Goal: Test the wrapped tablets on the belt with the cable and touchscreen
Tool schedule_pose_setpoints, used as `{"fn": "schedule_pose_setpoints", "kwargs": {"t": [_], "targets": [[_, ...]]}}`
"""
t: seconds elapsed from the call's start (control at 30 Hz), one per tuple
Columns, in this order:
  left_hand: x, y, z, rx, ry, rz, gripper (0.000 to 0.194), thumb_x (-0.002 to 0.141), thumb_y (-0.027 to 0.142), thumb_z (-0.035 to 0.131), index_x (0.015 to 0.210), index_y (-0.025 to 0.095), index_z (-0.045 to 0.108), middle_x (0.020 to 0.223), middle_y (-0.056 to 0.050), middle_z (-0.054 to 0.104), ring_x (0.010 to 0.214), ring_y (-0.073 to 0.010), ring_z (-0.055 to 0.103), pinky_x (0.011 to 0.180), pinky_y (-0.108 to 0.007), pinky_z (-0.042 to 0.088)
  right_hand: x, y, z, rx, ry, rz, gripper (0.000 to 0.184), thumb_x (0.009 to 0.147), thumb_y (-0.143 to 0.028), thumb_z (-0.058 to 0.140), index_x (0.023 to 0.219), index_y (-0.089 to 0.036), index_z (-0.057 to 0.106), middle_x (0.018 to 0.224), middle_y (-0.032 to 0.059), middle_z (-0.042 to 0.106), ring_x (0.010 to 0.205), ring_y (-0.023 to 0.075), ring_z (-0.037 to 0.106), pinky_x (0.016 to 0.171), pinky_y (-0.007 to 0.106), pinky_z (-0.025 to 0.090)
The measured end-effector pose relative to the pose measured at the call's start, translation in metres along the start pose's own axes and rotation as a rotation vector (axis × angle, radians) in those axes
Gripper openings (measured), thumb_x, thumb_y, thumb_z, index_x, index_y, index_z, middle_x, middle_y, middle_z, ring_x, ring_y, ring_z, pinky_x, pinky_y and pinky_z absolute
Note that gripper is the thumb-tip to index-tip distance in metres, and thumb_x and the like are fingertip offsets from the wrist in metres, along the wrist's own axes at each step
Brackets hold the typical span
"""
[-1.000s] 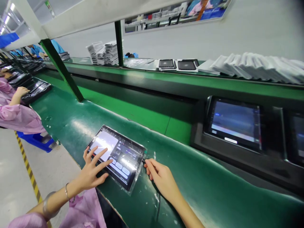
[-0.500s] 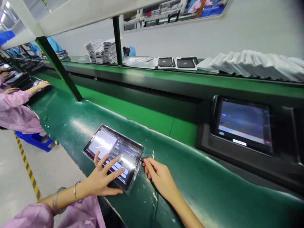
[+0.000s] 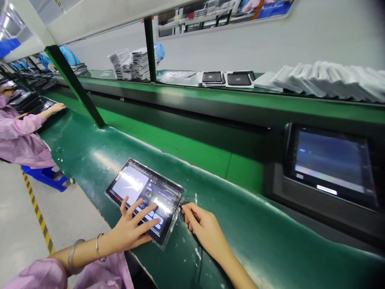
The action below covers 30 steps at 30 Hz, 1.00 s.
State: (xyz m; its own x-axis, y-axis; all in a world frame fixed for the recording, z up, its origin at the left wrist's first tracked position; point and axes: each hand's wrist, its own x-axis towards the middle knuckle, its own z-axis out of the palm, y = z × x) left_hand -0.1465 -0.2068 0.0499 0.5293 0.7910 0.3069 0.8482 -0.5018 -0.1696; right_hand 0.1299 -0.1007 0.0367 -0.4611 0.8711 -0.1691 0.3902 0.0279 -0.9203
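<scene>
A black tablet (image 3: 141,188) with a lit screen lies flat on the green conveyor belt (image 3: 240,224), inside a clear film wrap. My left hand (image 3: 132,228) rests on its near right part, fingers spread, index fingertip touching the screen. My right hand (image 3: 204,230) lies on the belt at the tablet's right edge, fingers curled in a pinch on a dark cable plugged into that edge. The cable runs under my right wrist toward the front edge.
A dark housing with a lit monitor (image 3: 329,162) stands at the right. The upper shelf (image 3: 186,94) carries stacked booklets (image 3: 132,64), two trays (image 3: 227,78) and white packets (image 3: 325,80). A person in a pink sleeve (image 3: 21,136) works at far left.
My left hand slid right across the tablet's screen, from its middle to the near right part. The right hand stayed at the tablet's right edge. The person at left reached an arm forward.
</scene>
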Motion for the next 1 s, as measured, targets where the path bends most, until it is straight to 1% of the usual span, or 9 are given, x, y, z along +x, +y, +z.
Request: {"fn": "schedule_pose_setpoints", "kwargs": {"t": [0.13, 0.3, 0.43, 0.53, 0.63, 0.7, 0.83, 0.93, 1.0], "targets": [[-0.002, 0.001, 0.001, 0.037, -0.028, 0.000, 0.055, 0.089, 0.043, 0.070, 0.142, 0.044, 0.059, 0.158, 0.003, 0.051, 0.160, -0.0334, 0.019, 0.132, -0.062, -0.012, -0.001, -0.001, -0.001, -0.003, -0.006, 0.006, 0.046, 0.102, -0.062, 0.044, 0.081, -0.024, 0.060, 0.064, -0.0018, 0.060, 0.058, 0.0171, 0.060, 0.060, 0.029, 0.045], [-0.004, 0.001, 0.004, 0.020, -0.026, 0.004, 0.056, 0.089, 0.043, 0.069, 0.144, 0.044, 0.058, 0.159, 0.002, 0.050, 0.162, -0.0322, 0.011, 0.132, -0.061, -0.012, -0.001, -0.001, -0.001, -0.010, -0.005, 0.011, 0.047, 0.102, -0.062, 0.043, 0.081, -0.025, 0.060, 0.062, -0.0019, 0.059, 0.058, 0.0174, 0.060, 0.061, 0.029, 0.044], [-0.009, 0.001, 0.010, 0.007, -0.024, -0.007, 0.057, 0.091, 0.047, 0.065, 0.147, 0.043, 0.053, 0.158, 0.001, 0.052, 0.156, -0.0329, 0.030, 0.133, -0.059, -0.009, -0.001, -0.001, -0.002, -0.013, -0.012, 0.005, 0.046, 0.102, -0.061, 0.043, 0.078, -0.025, 0.056, 0.064, -0.0018, 0.060, 0.058, 0.0169, 0.059, 0.060, 0.029, 0.043], [-0.013, 0.002, 0.017, -0.077, 0.067, -0.036, 0.066, 0.090, 0.051, 0.067, 0.151, 0.044, 0.043, 0.155, -0.003, 0.055, 0.151, -0.0324, 0.038, 0.132, -0.060, 0.001, -0.001, 0.001, -0.003, -0.031, -0.016, 0.003, 0.048, 0.102, -0.062, 0.042, 0.076, -0.025, 0.055, 0.062, -0.0020, 0.058, 0.058, 0.0171, 0.058, 0.062, 0.029, 0.042], [-0.011, 0.005, 0.022, -0.168, 0.216, -0.094, 0.093, 0.087, 0.047, 0.074, 0.161, 0.045, 0.019, 0.152, -0.007, 0.058, 0.150, -0.0310, 0.040, 0.129, -0.063, 0.013, -0.001, 0.002, -0.004, -0.049, -0.012, -0.005, 0.049, 0.102, -0.063, 0.041, 0.075, -0.025, 0.054, 0.062, -0.0020, 0.057, 0.060, 0.0175, 0.058, 0.064, 0.030, 0.042], [-0.008, 0.007, 0.024, -0.198, 0.292, -0.112, 0.104, 0.085, 0.043, 0.079, 0.164, 0.043, 0.011, 0.148, -0.009, 0.060, 0.150, -0.0311, 0.041, 0.127, -0.064, 0.017, -0.001, 0.003, -0.004, -0.056, -0.010, -0.003, 0.050, 0.102, -0.064, 0.040, 0.074, -0.025, 0.054, 0.061, -0.0021, 0.056, 0.060, 0.0177, 0.057, 0.065, 0.030, 0.041], [-0.004, 0.010, 0.023, -0.225, 0.302, -0.100, 0.097, 0.082, 0.037, 0.082, 0.159, 0.041, 0.024, 0.145, -0.011, 0.061, 0.150, -0.0327, 0.039, 0.126, -0.064, 0.015, -0.002, 0.004, -0.004, -0.069, -0.011, 0.005, 0.050, 0.101, -0.066, 0.040, 0.076, -0.025, 0.055, 0.061, -0.0023, 0.055, 0.060, 0.0182, 0.056, 0.066, 0.031, 0.040], [-0.003, 0.010, 0.022, -0.209, 0.275, -0.090, 0.066, 0.081, 0.036, 0.080, 0.139, 0.038, 0.046, 0.148, -0.010, 0.058, 0.148, -0.0341, 0.039, 0.126, -0.064, 0.014, -0.001, 0.004, -0.004, -0.070, -0.012, 0.012, 0.051, 0.101, -0.066, 0.039, 0.078, -0.025, 0.056, 0.062, -0.0024, 0.055, 0.059, 0.0182, 0.056, 0.066, 0.032, 0.040], [-0.003, 0.011, 0.020, -0.182, 0.263, -0.083, 0.050, 0.080, 0.037, 0.078, 0.124, 0.036, 0.054, 0.151, -0.009, 0.055, 0.146, -0.0351, 0.041, 0.125, -0.064, 0.015, 0.000, 0.005, -0.004, -0.075, -0.012, 0.017, 0.051, 0.101, -0.066, 0.039, 0.078, -0.025, 0.056, 0.062, -0.0025, 0.055, 0.059, 0.0180, 0.056, 0.066, 0.032, 0.040]]}}
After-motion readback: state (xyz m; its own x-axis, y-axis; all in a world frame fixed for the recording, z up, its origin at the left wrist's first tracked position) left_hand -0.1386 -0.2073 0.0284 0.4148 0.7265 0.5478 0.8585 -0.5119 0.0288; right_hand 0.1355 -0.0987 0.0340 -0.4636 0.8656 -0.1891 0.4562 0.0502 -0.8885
